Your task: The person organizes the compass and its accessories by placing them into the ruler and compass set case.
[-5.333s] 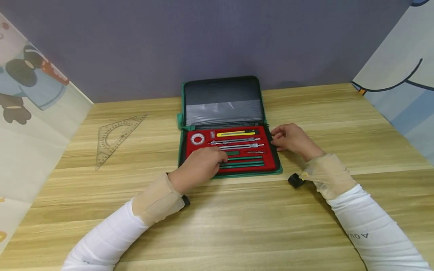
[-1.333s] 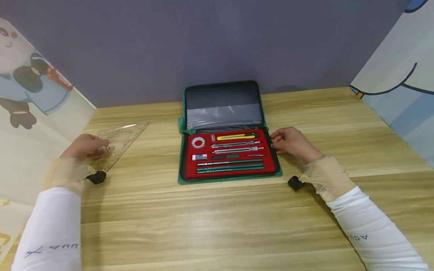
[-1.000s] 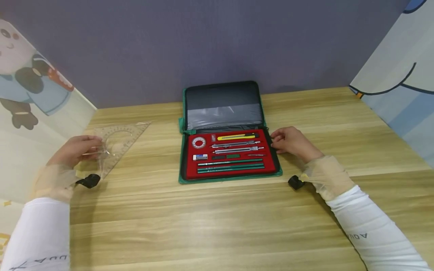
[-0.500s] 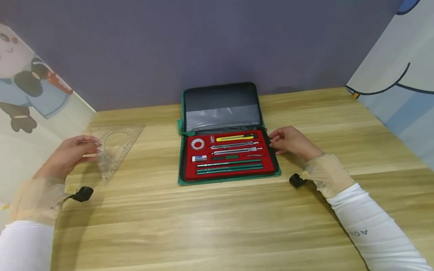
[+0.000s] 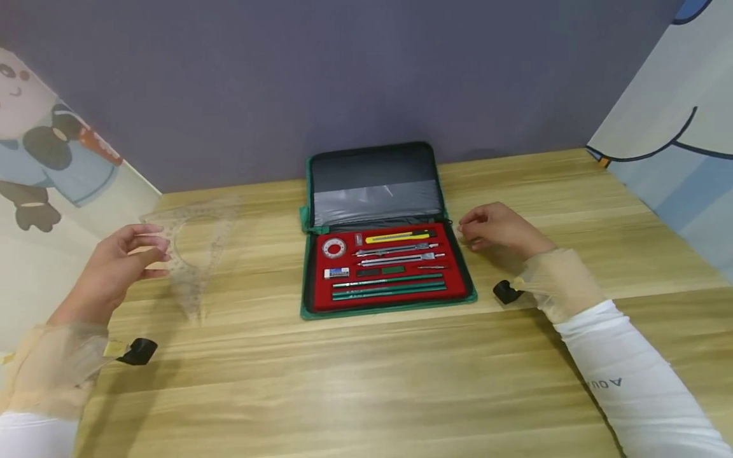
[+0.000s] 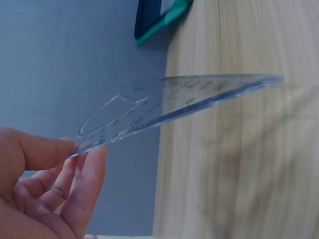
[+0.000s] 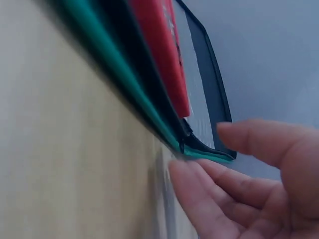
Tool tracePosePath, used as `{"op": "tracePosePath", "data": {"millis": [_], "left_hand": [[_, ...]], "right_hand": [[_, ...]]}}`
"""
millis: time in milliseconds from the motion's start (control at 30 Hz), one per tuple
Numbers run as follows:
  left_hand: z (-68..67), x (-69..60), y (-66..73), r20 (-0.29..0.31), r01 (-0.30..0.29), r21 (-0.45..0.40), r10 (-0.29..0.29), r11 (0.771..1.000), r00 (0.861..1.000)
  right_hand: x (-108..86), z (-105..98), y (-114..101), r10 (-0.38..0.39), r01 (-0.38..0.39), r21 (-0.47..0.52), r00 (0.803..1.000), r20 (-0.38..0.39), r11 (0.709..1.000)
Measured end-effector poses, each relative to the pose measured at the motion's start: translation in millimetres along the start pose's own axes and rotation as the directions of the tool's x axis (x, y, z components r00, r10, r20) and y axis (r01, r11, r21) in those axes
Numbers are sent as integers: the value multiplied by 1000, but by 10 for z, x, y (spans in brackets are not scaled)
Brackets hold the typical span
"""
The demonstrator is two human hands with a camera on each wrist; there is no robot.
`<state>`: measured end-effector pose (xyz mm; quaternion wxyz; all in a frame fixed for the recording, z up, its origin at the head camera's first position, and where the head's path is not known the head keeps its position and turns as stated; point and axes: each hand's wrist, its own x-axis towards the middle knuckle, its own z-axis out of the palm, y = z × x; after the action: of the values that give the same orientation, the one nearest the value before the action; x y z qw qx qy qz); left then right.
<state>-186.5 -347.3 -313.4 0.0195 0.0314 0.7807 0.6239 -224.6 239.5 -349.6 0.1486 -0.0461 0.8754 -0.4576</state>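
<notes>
In the head view my left hand (image 5: 114, 270), at the left of the table, pinches a clear plastic set square (image 5: 190, 286) by its left edge, between thumb and fingers. The left wrist view shows the set square (image 6: 199, 99) tilted and raised off the tabletop. A green and black zip case (image 5: 372, 166) lies unzipped at the middle with its lid leaning back. My right hand (image 5: 504, 230) is beside the case's right side near the hinge. Seen from the right wrist, its thumb and fingers (image 7: 244, 137) are apart, with nothing between them.
The case's red insert (image 5: 322, 299) holds a white dial ring (image 5: 334, 248), yellow utility knife (image 5: 397, 237), compasses (image 5: 397, 259), an eraser (image 5: 336, 273) and green pencils (image 5: 389, 288). A grey wall (image 5: 366, 70) stands behind the wooden table (image 5: 355, 375).
My left hand went from the case to the set square on the table, took hold of it and lifted it, drawing slightly left. The right hand has moved slightly away from the case's side.
</notes>
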Motion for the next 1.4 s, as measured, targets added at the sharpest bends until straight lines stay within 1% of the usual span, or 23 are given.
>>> {"op": "tracePosePath", "data": {"millis": [100,167,267,333,433,467,533,600,700,767,833,867,1000,1067,1100,1167,1200,1233,1267,1300,1333,1367,1400], "left_hand": [[106,-13,58,12,-33,-4,33,999,999],[190,-5,89,22,-50,-2,50,999,998],[314,12,133,39,-66,46,64,997,997],[383,18,165,48,-66,102,61,993,997],[473,18,209,66,-66,182,55,981,996],[503,19,221,70,-68,190,56,979,996],[563,21,239,74,-74,164,62,984,995],[620,26,256,74,-90,116,82,989,994],[702,39,282,86,-124,51,119,991,989],[756,46,301,98,-146,29,143,989,985],[810,47,321,111,-163,19,160,986,981],[837,47,330,114,-170,14,168,985,979],[947,53,368,111,-207,-3,206,978,972],[998,62,389,92,-235,-4,234,972,968],[1023,69,401,75,-252,0,252,968,965],[1083,99,425,32,-299,12,299,954,954],[1119,121,437,8,-326,5,326,945,945],[1161,151,450,-16,-350,-13,350,937,937],[1209,186,466,-42,-373,-29,372,927,927],[1260,225,483,-66,-399,-52,396,915,916],[1316,267,500,-86,-424,-78,418,902,904],[1372,309,519,-105,-443,-114,433,889,895],[1429,349,541,-123,-460,-141,445,877,887]], "right_hand": [[82,-20,-46,-28,26,-27,998,-65,999],[148,-19,-82,-36,35,-10,995,-94,999],[264,-11,-132,-37,44,97,996,-80,994],[345,1,-158,-13,22,195,999,-48,981],[463,20,-187,26,-18,281,999,-25,960],[503,24,-194,42,-32,296,999,-26,955],[581,24,-199,71,-59,332,997,-25,942],[651,23,-199,98,-80,374,995,-27,924],[729,7,-182,111,-98,435,994,-3,895],[757,-2,-173,110,-99,505,994,9,857],[771,-7,-164,106,-94,596,994,15,797],[775,-6,-161,109,-89,641,994,8,762],[777,5,-148,110,-40,802,993,-32,596],[775,19,-145,97,0,840,993,-62,543],[776,28,-146,85,20,848,993,-76,530],[780,49,-151,64,63,851,992,-112,522],[783,58,-152,56,89,853,989,-136,514],[785,67,-153,46,114,850,986,-160,514],[788,75,-152,33,140,857,983,-179,497],[796,78,-149,17,167,855,979,-201,491],[804,80,-142,2,196,860,975,-223,471],[811,82,-138,-15,224,868,970,-243,443],[819,85,-134,-36,253,868,964,-263,426]]}}
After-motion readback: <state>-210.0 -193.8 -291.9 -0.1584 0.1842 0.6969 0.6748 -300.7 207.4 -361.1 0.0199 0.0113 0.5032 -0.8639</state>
